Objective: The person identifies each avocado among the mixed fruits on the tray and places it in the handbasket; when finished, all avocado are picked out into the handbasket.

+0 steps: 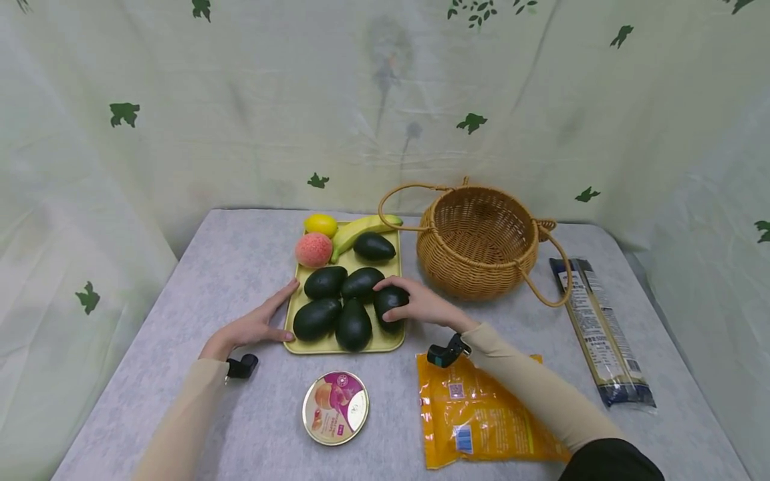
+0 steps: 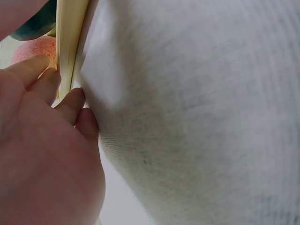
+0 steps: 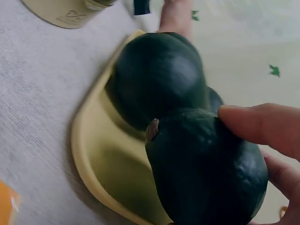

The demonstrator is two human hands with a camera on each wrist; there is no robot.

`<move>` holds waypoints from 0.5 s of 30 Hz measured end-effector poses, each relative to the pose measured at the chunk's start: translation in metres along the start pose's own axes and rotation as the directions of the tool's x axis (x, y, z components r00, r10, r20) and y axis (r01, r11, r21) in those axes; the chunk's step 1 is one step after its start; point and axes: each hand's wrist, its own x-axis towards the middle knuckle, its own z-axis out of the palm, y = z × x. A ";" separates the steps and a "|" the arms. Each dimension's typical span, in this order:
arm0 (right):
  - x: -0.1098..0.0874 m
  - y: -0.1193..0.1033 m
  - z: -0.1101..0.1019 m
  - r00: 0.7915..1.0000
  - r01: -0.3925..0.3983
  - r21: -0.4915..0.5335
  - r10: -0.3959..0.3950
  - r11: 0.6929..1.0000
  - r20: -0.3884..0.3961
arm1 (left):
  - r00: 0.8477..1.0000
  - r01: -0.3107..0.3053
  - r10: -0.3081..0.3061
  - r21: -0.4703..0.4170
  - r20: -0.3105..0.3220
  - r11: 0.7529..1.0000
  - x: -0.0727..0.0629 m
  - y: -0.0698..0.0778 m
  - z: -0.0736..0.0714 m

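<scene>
Right grip (image 1: 424,304) had one dark green avocado (image 1: 390,303) pinched: thumb on its near side, fingers over its far side, palm off to the right of it. Avocado sat between thumb and fingers at the right edge of the yellow tray (image 1: 380,341). In the right wrist view its stem end pointed away from my fingers. Couldn't tell whether its underside touched the tray; my hand and the overlap hid that.

Left grip (image 1: 249,327) was spread wide, holding nothing: thumb at the tray's near left corner, fingers against its left side wall.

Five more avocados lay in the tray, all left of or behind the pinched one; nearest were the pointed one (image 1: 353,326) and another just behind it (image 1: 361,283). Pink peach (image 1: 314,250), lemon (image 1: 321,225) and banana (image 1: 350,234) were along the back.

Wicker basket (image 1: 442,264) stood on the worktop (image 1: 259,434), behind and right of my right grip. Orange packet (image 1: 472,424) lay partly under my right forearm.
</scene>
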 end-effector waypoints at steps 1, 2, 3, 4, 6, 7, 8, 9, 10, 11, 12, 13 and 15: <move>-0.002 0.000 -0.003 1.000 -0.004 0.025 0.004 1.000 -0.005 | 1.000 -0.001 0.001 0.001 0.002 1.000 0.000 0.000 0.000; -0.004 -0.001 -0.007 1.000 -0.007 0.054 0.007 0.999 -0.006 | 1.000 0.001 -0.001 0.007 0.003 1.000 0.000 0.000 0.000; -0.006 -0.001 -0.010 1.000 -0.010 0.073 0.011 0.997 -0.011 | 1.000 0.003 -0.004 0.009 0.004 1.000 0.000 0.001 0.000; -0.008 -0.001 -0.014 1.000 -0.015 0.096 0.016 0.995 -0.014 | 1.000 0.004 -0.004 0.013 0.005 1.000 0.001 0.001 -0.001; -0.012 -0.004 -0.020 1.000 -0.012 0.144 0.015 0.989 -0.016 | 1.000 0.012 -0.012 0.017 0.009 1.000 0.001 0.002 -0.001; -0.014 -0.006 -0.024 1.000 -0.005 0.169 0.008 0.986 -0.015 | 1.000 0.015 -0.015 0.018 0.011 1.000 0.000 0.002 -0.001; -0.018 -0.011 -0.028 1.000 0.002 0.190 0.000 0.982 -0.011 | 1.000 0.014 -0.015 0.022 0.012 1.000 0.000 0.001 -0.001; -0.020 -0.013 -0.031 1.000 0.013 0.205 -0.011 0.979 -0.012 | 1.000 0.015 -0.015 0.023 0.013 1.000 0.000 0.001 -0.001; -0.022 -0.016 -0.035 1.000 0.029 0.224 -0.028 0.974 -0.009 | 1.000 0.015 -0.016 0.024 0.014 1.000 0.000 0.000 -0.001; -0.024 -0.019 -0.039 0.999 0.047 0.239 -0.046 0.970 -0.007 | 1.000 0.016 -0.016 0.025 0.014 1.000 0.000 -0.001 -0.001; -0.027 -0.021 -0.043 0.998 0.061 0.253 -0.062 0.966 -0.006 | 1.000 0.016 -0.016 0.025 0.014 1.000 0.001 -0.002 0.000; -0.029 -0.025 -0.048 0.997 0.070 0.255 -0.070 0.964 -0.007 | 1.000 0.011 -0.012 0.022 0.013 1.000 0.001 -0.002 0.000; -0.032 -0.028 -0.057 0.995 0.096 0.264 -0.097 0.960 -0.013 | 1.000 0.011 -0.011 0.019 0.014 1.000 0.001 -0.003 0.000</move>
